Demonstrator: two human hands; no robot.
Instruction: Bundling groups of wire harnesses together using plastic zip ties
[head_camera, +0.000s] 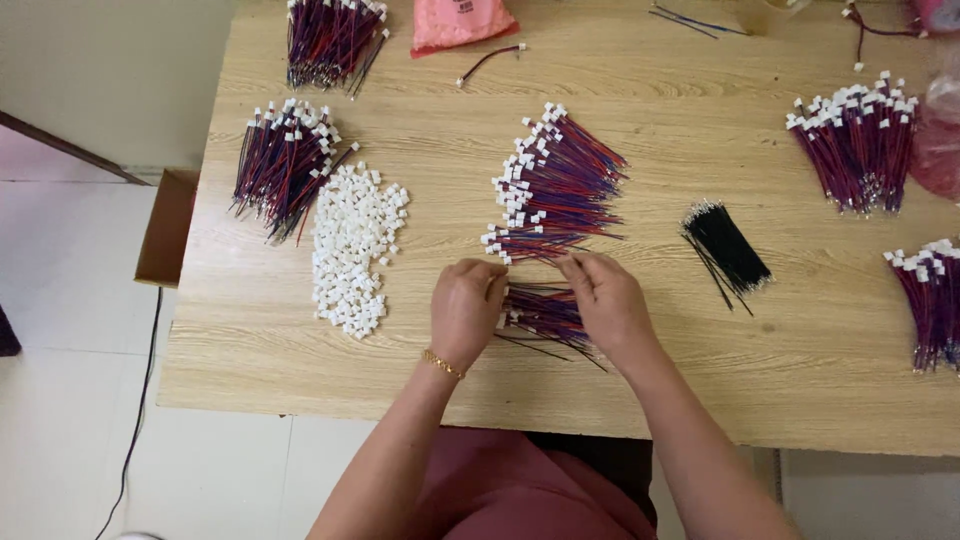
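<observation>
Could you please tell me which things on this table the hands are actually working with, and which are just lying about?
In use:
- left hand and right hand, on the loose wire bunch
- fanned pile of plugged wires, just above the fingers
- heap of white plugs

Lying about:
- black wire bundle
- pink bag
- single stray wire
- cardboard box beside the table

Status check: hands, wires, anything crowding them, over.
Left hand and right hand both pinching a wire above the loose wire bundle. Finished fan of wires just beyond the fingertips. White connector pile left, clear.
</observation>
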